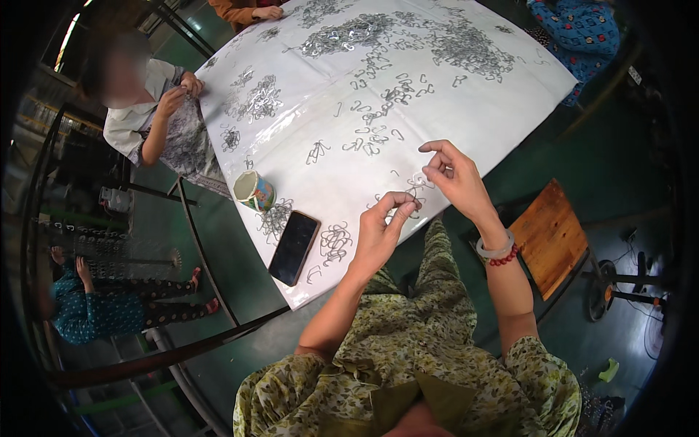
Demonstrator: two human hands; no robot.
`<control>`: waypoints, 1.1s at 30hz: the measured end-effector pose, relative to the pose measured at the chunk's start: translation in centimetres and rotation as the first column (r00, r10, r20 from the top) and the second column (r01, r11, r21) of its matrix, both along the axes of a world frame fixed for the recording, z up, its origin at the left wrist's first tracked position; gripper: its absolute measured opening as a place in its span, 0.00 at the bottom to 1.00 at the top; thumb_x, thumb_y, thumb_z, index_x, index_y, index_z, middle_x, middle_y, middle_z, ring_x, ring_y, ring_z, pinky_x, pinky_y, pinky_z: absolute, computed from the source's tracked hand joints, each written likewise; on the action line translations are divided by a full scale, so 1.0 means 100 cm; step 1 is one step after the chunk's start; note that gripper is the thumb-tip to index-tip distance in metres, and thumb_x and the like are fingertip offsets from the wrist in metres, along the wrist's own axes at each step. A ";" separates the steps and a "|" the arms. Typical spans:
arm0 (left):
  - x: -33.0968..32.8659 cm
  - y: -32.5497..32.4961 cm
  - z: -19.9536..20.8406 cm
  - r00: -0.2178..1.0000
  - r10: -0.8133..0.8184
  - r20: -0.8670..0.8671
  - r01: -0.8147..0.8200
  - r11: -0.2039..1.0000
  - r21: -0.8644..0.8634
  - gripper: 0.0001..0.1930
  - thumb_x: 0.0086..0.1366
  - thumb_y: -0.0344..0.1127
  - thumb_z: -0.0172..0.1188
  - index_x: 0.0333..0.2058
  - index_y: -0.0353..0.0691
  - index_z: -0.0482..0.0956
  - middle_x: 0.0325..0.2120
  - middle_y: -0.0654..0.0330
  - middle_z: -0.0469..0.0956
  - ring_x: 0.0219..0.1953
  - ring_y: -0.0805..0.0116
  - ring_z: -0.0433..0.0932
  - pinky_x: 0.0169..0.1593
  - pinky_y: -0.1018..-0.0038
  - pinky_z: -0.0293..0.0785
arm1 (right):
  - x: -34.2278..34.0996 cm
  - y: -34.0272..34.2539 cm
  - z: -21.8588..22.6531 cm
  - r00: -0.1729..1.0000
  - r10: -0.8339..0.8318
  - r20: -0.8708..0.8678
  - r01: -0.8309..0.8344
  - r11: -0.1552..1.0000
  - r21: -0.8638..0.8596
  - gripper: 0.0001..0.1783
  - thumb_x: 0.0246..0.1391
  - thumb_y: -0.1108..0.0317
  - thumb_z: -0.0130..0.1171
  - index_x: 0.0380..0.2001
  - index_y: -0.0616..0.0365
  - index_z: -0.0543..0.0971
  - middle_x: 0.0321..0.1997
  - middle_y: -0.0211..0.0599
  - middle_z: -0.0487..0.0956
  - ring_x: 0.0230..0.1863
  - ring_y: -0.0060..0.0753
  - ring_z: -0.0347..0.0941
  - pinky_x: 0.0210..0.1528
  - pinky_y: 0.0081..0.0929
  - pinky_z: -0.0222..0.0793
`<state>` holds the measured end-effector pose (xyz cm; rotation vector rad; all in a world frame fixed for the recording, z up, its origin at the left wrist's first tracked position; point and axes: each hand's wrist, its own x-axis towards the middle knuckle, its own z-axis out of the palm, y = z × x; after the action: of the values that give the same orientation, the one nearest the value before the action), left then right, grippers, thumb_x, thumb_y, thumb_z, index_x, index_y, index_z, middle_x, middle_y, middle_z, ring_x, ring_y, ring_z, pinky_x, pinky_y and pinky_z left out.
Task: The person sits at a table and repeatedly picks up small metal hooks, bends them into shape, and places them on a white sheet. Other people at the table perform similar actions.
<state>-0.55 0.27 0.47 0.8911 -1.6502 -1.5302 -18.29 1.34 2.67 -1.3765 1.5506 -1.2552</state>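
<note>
My left hand (380,231) is above the near edge of the white table, thumb and forefinger pinched on a small bent wire hook (416,197). To its right hovers my right hand (460,182), fingers apart and nothing visible between them. A pale bangle and a red bead bracelet (504,256) circle the right wrist. Several loose wire hooks lie on the table under and just beyond my hands, partly hidden by them. A scattered group of similar hooks (371,140) lies farther out.
A dark phone (294,248), a hook pile (336,242) and a paper cup (255,191) sit on the table (466,116) at left. Larger hook heaps (473,51) cover its far side. Co-workers sit at the left and far edges. A wooden stool (550,237) stands right.
</note>
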 end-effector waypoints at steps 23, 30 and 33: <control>0.083 -0.177 -0.084 0.508 0.594 0.624 -0.178 0.781 -0.598 0.09 0.56 0.33 0.60 0.31 0.33 0.80 0.32 0.45 0.77 0.32 0.48 0.77 0.36 0.58 0.73 | 0.006 0.086 -0.004 0.977 -0.150 0.149 0.134 0.985 0.110 0.08 0.44 0.81 0.62 0.32 0.67 0.80 0.23 0.30 0.77 0.21 0.13 0.68 0.23 0.12 0.62; 0.078 -0.171 -0.093 0.533 0.594 0.603 -0.035 0.728 -0.685 0.06 0.56 0.27 0.55 0.27 0.29 0.74 0.28 0.44 0.75 0.33 0.46 0.75 0.36 0.57 0.72 | 0.007 0.104 -0.009 0.947 -0.250 0.202 0.224 0.964 0.142 0.09 0.46 0.82 0.60 0.34 0.66 0.79 0.27 0.32 0.78 0.22 0.13 0.69 0.25 0.12 0.65; 0.083 -0.161 -0.089 0.629 0.566 0.533 -0.139 0.756 -0.640 0.06 0.57 0.27 0.54 0.27 0.29 0.74 0.28 0.42 0.75 0.31 0.43 0.75 0.36 0.56 0.72 | 0.005 0.102 -0.014 0.928 -0.281 0.243 0.251 0.957 0.148 0.05 0.47 0.81 0.61 0.30 0.67 0.78 0.27 0.32 0.79 0.23 0.13 0.69 0.25 0.12 0.65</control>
<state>7.71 -15.85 -8.43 1.4768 -2.0820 -0.3327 -17.78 11.55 1.28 -0.9053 1.6297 -1.4221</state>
